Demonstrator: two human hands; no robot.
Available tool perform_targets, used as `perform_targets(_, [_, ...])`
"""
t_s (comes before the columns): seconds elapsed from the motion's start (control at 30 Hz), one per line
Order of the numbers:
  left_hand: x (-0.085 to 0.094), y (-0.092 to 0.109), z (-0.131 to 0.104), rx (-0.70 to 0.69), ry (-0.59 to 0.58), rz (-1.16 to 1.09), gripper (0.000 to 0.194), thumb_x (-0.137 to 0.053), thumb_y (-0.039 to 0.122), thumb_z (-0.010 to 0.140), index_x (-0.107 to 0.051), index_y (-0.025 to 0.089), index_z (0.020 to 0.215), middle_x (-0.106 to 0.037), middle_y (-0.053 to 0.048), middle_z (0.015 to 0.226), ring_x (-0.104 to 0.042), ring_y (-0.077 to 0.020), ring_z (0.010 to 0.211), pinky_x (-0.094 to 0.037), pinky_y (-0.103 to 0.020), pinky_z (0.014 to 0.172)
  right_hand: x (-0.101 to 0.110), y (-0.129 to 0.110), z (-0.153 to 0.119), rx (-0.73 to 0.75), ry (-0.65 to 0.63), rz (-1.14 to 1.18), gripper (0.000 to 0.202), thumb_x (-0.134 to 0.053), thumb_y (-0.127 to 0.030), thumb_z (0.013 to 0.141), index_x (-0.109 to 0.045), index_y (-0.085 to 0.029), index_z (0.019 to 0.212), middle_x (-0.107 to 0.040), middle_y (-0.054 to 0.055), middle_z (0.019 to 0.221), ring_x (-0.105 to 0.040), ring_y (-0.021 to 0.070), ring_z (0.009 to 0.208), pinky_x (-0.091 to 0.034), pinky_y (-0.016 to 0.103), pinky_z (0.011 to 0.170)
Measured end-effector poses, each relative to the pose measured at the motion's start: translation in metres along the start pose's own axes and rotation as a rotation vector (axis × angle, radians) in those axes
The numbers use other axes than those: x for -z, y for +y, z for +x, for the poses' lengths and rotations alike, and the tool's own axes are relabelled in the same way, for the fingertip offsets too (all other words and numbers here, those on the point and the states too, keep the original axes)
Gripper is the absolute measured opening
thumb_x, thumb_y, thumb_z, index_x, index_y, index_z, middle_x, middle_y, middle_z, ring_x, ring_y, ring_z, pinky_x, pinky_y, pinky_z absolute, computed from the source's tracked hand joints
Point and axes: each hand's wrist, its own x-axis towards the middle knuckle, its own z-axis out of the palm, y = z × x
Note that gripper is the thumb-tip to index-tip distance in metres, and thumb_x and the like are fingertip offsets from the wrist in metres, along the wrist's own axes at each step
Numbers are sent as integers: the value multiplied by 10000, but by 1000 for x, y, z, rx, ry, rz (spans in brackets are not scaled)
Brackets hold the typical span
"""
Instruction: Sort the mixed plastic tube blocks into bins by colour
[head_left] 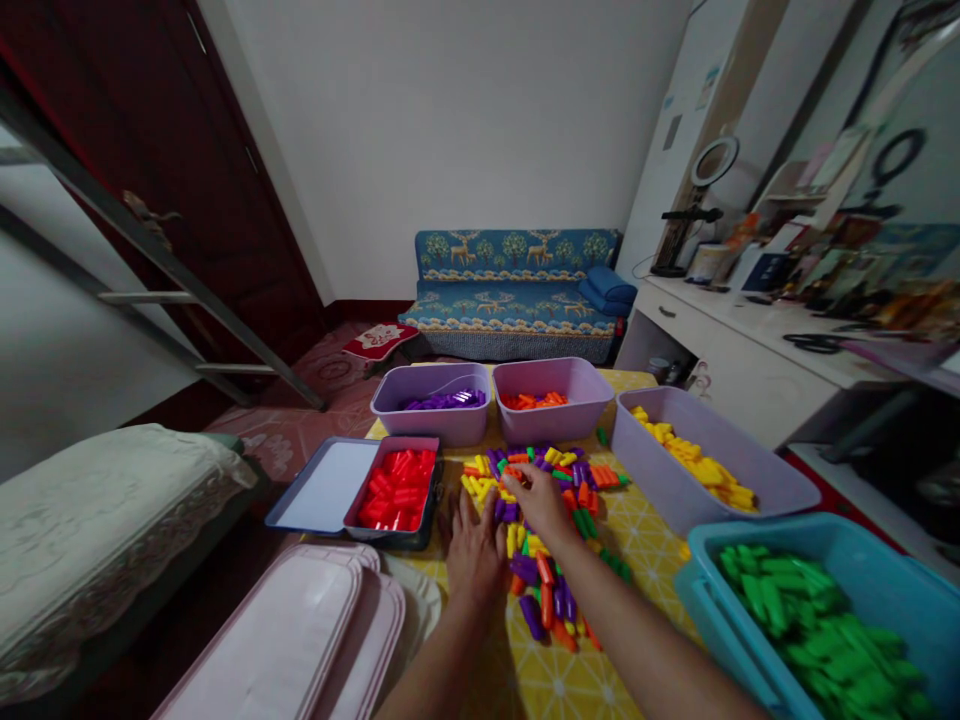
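A loose pile of small plastic pieces (546,570) in yellow, purple, orange and green lies on the yellow patterned tablecloth (652,570). My right hand (541,505) reaches over the far part of the pile, its thumb and fingers pinched on an orange plastic piece (513,473). At the pile's left edge, my left hand (474,545) rests palm down with fingers stretched out, nearest to some yellow and purple pieces. Whether anything lies under that palm is hidden.
Lilac bins hold purple (442,400), orange (534,401) and yellow pieces (697,455). Green pieces (825,620) fill a teal bin (712,590) at right. Red pieces (397,488) fill an open hinged box (352,525) at left. Pale pink lids (277,640) lie stacked near front left.
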Motion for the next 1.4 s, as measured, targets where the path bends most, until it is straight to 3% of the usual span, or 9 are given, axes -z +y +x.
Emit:
perform_targets(0.07, [2,2,-1,9,2,-27,538,-480,292,921,-428,341,1455,-273,-92,1596,-327,-332,1426,-337,-453,1128,8,-7,19,-69,80,252,286,-695,-408,655,-680,-183,831,-696,27,728,-628,176,681,-497,292,650])
perform_targets(0.27, [3,4,0,40,-14,-51,551,-501,287,912,-430,331,1456,-298,-76,1585,-311,-316,1432,-346,-442,1132,29,-25,70,-145,159,468,219,-698,-308,640,-625,-190,809,-676,5,691,-630,128,621,-487,223,547])
perform_targets(0.43, [4,4,0,30,-14,-53,555,-470,300,929,-393,320,1478,-295,-101,1579,-318,-326,1427,-351,-442,1126,37,-34,96,-184,195,583,204,-698,-205,676,-508,-220,749,-644,-18,617,-674,138,667,-543,251,642])
perform_targets(0.63, [1,3,-1,31,-3,-35,554,-476,300,925,-401,318,1473,-299,-99,1577,-340,-322,1412,-352,-444,1120,40,-32,94,-171,173,619,234,-696,-234,709,-514,-225,857,-724,48,837,-713,187,892,-566,330,785])
perform_targets(0.8, [-2,2,0,27,8,-27,575,-486,294,916,-384,320,1481,-309,-85,1574,-337,-314,1415,-347,-437,1126,46,-4,72,-87,153,192,291,-557,-305,803,-593,-211,1075,-719,90,1051,-680,211,1012,-552,377,840])
perform_targets(0.97, [0,3,-1,11,20,-11,548,-467,298,928,-403,315,1472,-312,-94,1570,-301,-327,1435,-321,-447,1142,52,26,42,-12,93,-99,483,-572,-54,636,-672,-194,1087,-674,83,1200,-538,221,1228,-343,409,1119])
perform_targets(1.07, [1,3,-1,15,21,2,549,-474,303,926,-404,313,1471,-318,-91,1567,-308,-318,1432,-312,-440,1148,51,33,28,90,-3,-419,581,-549,6,646,-661,-206,1176,-640,82,1267,-475,219,1282,-303,376,1133])
perform_targets(1.2, [-2,2,-1,15,15,10,561,-483,298,923,-393,313,1476,-317,-100,1568,-344,-306,1412,-313,-437,1146,51,33,20,198,-66,-908,466,-594,-99,768,-629,-185,1224,-633,121,1223,-510,254,1193,-366,388,1051])
perform_targets(1.4, [0,1,0,14,5,1,562,-485,280,917,-402,303,1473,-315,-123,1566,-383,-313,1386,-353,-440,1116,57,31,12,192,-84,-860,174,-643,-152,781,-675,-179,950,-668,82,1022,-584,210,1019,-420,321,929])
